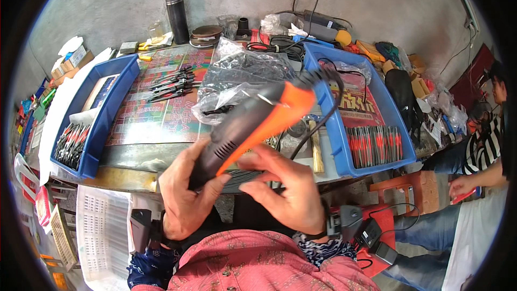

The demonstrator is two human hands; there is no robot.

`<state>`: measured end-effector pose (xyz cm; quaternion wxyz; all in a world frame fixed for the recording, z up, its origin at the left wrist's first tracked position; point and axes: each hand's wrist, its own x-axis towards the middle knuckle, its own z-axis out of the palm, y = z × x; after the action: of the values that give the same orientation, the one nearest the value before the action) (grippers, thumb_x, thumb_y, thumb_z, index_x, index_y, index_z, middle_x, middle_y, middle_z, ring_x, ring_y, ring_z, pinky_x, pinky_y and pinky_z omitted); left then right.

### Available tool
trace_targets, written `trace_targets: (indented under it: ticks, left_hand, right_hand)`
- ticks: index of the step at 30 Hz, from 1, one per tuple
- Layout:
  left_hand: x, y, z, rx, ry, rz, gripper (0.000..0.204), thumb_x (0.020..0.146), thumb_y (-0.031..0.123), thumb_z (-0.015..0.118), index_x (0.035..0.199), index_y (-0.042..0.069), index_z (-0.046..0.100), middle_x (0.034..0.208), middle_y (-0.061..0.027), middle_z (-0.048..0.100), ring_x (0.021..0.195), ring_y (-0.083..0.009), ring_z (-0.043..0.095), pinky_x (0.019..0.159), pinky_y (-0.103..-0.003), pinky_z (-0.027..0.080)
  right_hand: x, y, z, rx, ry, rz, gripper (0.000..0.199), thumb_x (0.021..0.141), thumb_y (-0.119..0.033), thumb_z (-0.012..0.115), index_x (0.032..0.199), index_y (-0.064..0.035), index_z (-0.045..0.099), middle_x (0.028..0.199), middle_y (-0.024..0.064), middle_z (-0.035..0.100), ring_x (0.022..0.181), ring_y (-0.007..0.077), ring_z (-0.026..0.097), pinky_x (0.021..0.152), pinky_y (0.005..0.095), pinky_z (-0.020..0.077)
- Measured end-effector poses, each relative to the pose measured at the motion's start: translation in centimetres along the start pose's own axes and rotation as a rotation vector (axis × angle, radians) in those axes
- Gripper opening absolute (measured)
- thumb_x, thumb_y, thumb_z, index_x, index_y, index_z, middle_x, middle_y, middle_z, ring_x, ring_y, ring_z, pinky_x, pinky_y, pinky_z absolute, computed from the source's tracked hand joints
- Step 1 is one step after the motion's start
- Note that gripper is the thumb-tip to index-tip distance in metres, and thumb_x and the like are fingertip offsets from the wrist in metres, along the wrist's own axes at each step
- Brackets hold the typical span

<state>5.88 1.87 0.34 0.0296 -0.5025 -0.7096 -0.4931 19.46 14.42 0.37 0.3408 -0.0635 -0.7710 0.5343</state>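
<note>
Gripping the near end of a black-and-orange power tool (256,121), the left hand (186,196) holds it tilted above the table's (134,156) front edge. The right hand (288,188) sits beside it, thumb apart from fingers; blur makes contact hard to judge. Blue trays stand toward the table's left (114,116) and right (380,168) edges.

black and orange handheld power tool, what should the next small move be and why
Perhaps close the right hand lightly around the tilted black and orange handheld power tool to steady it: the left hand grips its near end, while the right is half open beside it, contact unclear.
</note>
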Motion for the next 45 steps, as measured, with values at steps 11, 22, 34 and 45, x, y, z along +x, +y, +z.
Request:
trace_targets:
  ticks: [11,22,34,45]
  left_hand:
    - [-0.7,1.3,1.2,-0.007,0.003,0.023,0.049,0.071,0.015,0.077,0.108,0.002,0.047,0.088,-0.0174,0.062,0.073,-0.0307,0.065,0.063,-0.035,0.051]
    - [1.1,-1.1,-1.4,0.010,-0.281,0.311,0.041,0.074,0.023,0.072,0.105,0.001,0.059,0.097,-0.0158,0.061,0.082,-0.0354,0.059,0.068,-0.038,0.048]
    - [7.3,-14.7,-7.4,0.244,0.054,0.013,0.012,0.080,0.002,0.063,0.092,0.000,0.064,0.072,-0.0125,0.062,0.057,-0.0188,0.056,0.055,-0.027,0.045]
    - [11.6,-21.4,-4.9,0.506,-0.007,0.098,0.022,0.076,0.001,0.062,0.098,0.001,0.064,0.094,-0.0149,0.064,0.082,-0.0290,0.062,0.072,-0.035,0.049]
  right_hand:
    - [1.4,0.6,2.9,0.783,0.030,-0.028,0.045,0.085,-0.005,0.063,0.125,0.0006,0.043,0.119,0.0111,0.052,0.111,0.0202,0.051,0.097,0.0338,0.0383]
    - [3.2,3.5,2.3,0.815,-0.033,-0.155,0.043,0.075,-0.026,0.074,0.102,-0.0033,0.051,0.083,0.0084,0.058,0.088,0.0252,0.057,0.079,0.0404,0.0467]
    - [3.0,3.3,0.6,1.092,-0.117,-0.005,0.053,0.076,-0.020,0.075,0.109,0.0008,0.038,0.065,0.0112,0.055,0.054,0.0226,0.056,0.052,0.0339,0.0475]
    - [3.0,4.1,-0.5,1.028,0.058,0.049,0.043,0.073,-0.015,0.075,0.097,-0.0016,0.042,0.066,0.0111,0.054,0.055,0.0231,0.055,0.052,0.0360,0.0471]
